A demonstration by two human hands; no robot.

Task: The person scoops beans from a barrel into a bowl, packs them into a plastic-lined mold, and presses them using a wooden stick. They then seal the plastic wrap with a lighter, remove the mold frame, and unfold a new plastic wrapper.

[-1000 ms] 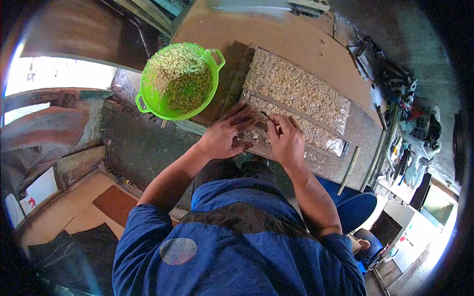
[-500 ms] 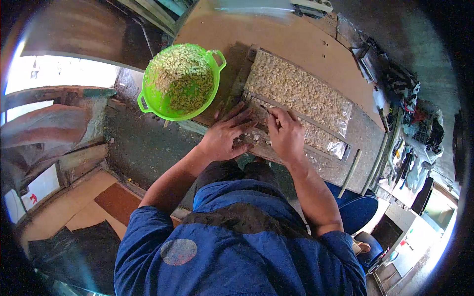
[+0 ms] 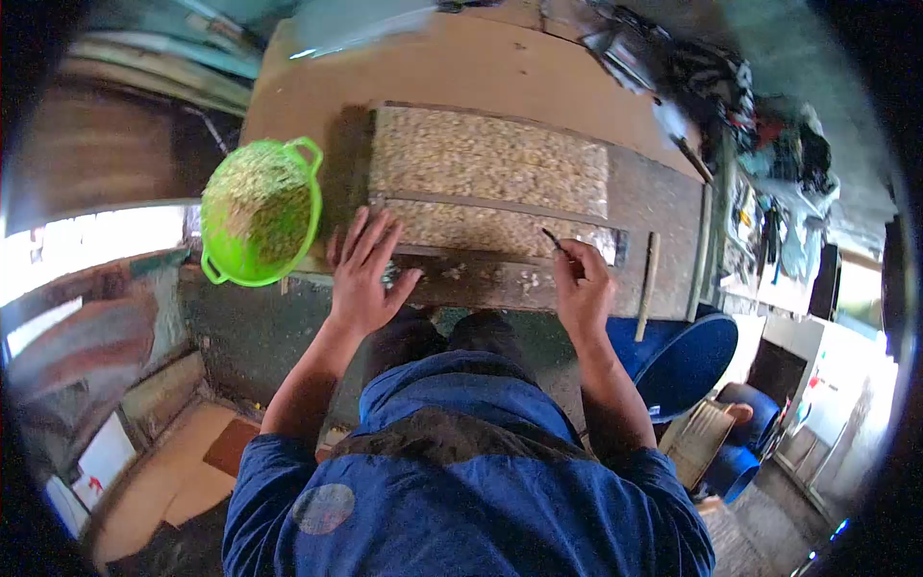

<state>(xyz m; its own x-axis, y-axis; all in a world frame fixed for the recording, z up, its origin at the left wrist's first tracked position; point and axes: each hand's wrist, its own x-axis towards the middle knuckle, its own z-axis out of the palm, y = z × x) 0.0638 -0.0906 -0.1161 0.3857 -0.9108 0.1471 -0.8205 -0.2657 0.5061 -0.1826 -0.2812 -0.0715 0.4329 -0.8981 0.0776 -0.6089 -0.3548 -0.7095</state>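
A flat slab of pale, bean-like pieces [image 3: 490, 159] lies in clear plastic on the work table, with a narrower strip of the same pieces [image 3: 471, 229] on the near side. A thin wooden bar [image 3: 500, 206] runs lengthwise between them. My left hand [image 3: 363, 269] has its fingers spread at the left end of the narrow strip. My right hand [image 3: 584, 284] pinches a thin dark tool [image 3: 551, 238], its tip over the strip's right end; its exact kind is too small to make out. Left of my left hand, a green colander [image 3: 260, 274] holds more pale pieces.
A loose stick [image 3: 647, 287] lies at the right on the table [image 3: 659, 192], near its front edge. Below that edge stands a large blue barrel [image 3: 687, 365]. Hanging bags and clutter [image 3: 788, 173] line the right side. Cardboard [image 3: 699, 440] stands beside smaller blue containers.
The camera view has turned and shifted. My right hand has moved right along the narrow strip with the dark tool, away from my left hand, which stays near the left end.
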